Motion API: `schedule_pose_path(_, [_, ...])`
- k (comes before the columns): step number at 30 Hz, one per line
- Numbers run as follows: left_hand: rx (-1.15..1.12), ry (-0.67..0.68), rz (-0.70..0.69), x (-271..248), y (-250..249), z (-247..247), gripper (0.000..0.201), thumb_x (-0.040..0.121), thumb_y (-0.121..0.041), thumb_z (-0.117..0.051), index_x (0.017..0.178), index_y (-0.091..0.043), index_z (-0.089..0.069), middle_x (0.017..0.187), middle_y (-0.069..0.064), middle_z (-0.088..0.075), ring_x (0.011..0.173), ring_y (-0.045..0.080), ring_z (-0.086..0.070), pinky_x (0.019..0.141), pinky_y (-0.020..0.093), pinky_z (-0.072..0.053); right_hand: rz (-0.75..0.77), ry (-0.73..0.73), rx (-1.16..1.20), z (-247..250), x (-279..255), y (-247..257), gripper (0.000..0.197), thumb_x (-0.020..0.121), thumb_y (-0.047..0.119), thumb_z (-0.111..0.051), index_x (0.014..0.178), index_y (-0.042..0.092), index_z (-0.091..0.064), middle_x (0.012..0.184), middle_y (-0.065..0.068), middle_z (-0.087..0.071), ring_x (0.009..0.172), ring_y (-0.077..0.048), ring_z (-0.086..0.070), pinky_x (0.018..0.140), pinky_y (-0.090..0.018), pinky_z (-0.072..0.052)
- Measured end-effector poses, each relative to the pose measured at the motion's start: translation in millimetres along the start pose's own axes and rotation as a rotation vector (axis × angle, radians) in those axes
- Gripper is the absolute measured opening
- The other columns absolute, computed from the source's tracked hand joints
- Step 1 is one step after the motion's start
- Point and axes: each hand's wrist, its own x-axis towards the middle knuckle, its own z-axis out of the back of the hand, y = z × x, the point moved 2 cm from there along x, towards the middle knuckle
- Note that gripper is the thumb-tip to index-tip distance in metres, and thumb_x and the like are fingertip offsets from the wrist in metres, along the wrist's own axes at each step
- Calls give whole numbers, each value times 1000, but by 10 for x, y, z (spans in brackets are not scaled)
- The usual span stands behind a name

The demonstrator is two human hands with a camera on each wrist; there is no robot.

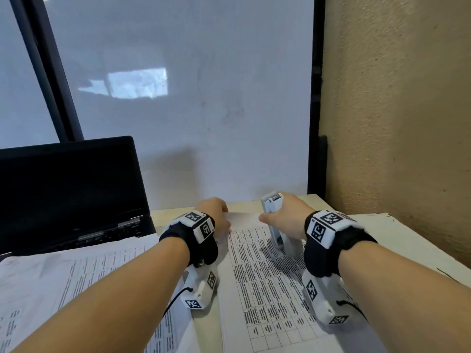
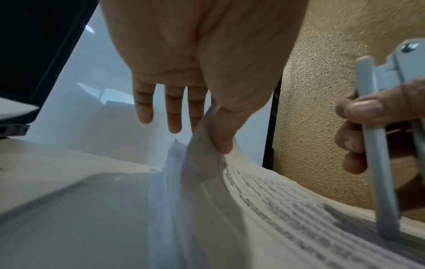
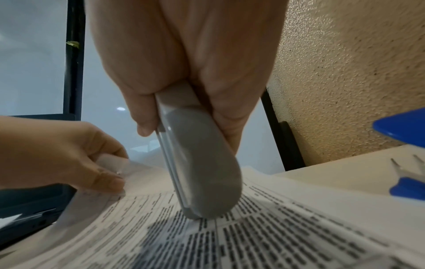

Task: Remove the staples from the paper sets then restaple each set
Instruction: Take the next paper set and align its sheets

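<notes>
A printed paper set with tables of text lies on the desk in front of me. My left hand pinches its far left corner between thumb and forefinger and lifts it, while the other fingers stay straight. My right hand grips a grey stapler held upright, its lower end standing on the printed page just right of the lifted corner. A small staple seems to show at the corner by my left thumb.
An open black laptop stands at the left behind another sheaf of printed papers. A rough beige wall bounds the right side. A blue tool with metal prongs lies on the desk to the right.
</notes>
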Motion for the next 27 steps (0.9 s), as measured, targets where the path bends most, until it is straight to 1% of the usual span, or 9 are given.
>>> schedule_pose_path(5, [-265,0,3,-93,34,52,10,85,-19,-64,89,-10,-66,77,3,-63,72,21,-60,58,26,-46,-46,-21,29,15,-5,-23,21,84,30,-68,100,29,-54,73,4,-57,60,-12,-53,54,-25,-39])
schedule_pose_path(7, [-476,98,38,-156,53,18,18,85,-16,-66,101,-7,-65,89,11,-69,79,27,-69,67,34,-57,-43,-20,24,15,0,-2,20,85,30,-68,100,28,-54,74,4,-57,61,-11,-53,54,-24,-38])
schedule_pose_path(10, [-721,230,124,-293,89,-87,25,88,-5,-63,114,-3,-62,104,19,-70,93,34,-70,81,50,-57,-48,-9,10,11,-21,17,14,86,28,-66,93,25,-54,70,4,-54,58,-10,-50,53,-24,-37])
schedule_pose_path(13, [-837,326,169,-414,92,-204,27,86,-5,-65,112,0,-64,105,21,-70,97,37,-68,86,54,-55,-78,20,-30,19,-57,26,13,86,25,-65,86,23,-52,70,2,-52,60,-11,-49,55,-23,-39])
schedule_pose_path(15, [-886,362,161,-488,58,-282,37,77,-10,-71,111,1,-65,108,23,-69,101,39,-67,88,54,-54,-98,77,-61,9,-80,40,12,84,20,-66,90,16,-56,79,-4,-55,69,-16,-53,65,-27,-45])
schedule_pose_path(18, [-830,237,144,-510,19,-354,55,62,-20,-70,111,3,-63,110,24,-67,103,40,-66,87,53,-55,-107,118,-36,12,-156,24,13,80,11,-68,83,14,-55,81,-8,-58,74,-22,-57,74,-35,-51])
schedule_pose_path(22, [-870,114,123,-616,-30,-173,22,84,-5,-67,104,4,-64,103,23,-67,94,35,-64,93,52,-52,-130,-39,140,188,-356,-5,23,79,-4,-65,71,12,-51,66,-6,-53,58,-18,-51,55,-24,-42])
schedule_pose_path(25, [-947,56,89,-767,-18,112,20,89,-7,-65,107,2,-64,104,20,-68,97,34,-65,95,53,-51,-161,-210,290,446,-537,-30,20,78,-12,-60,82,8,-56,75,-11,-56,61,-20,-52,56,-26,-43])
schedule_pose_path(27, [-1022,30,81,-916,-22,353,18,90,-5,-64,107,-1,-60,107,19,-66,100,35,-64,96,53,-50,-161,-229,321,624,-680,-4,27,78,-15,-55,92,8,-60,78,-11,-57,63,-23,-50,57,-27,-41])
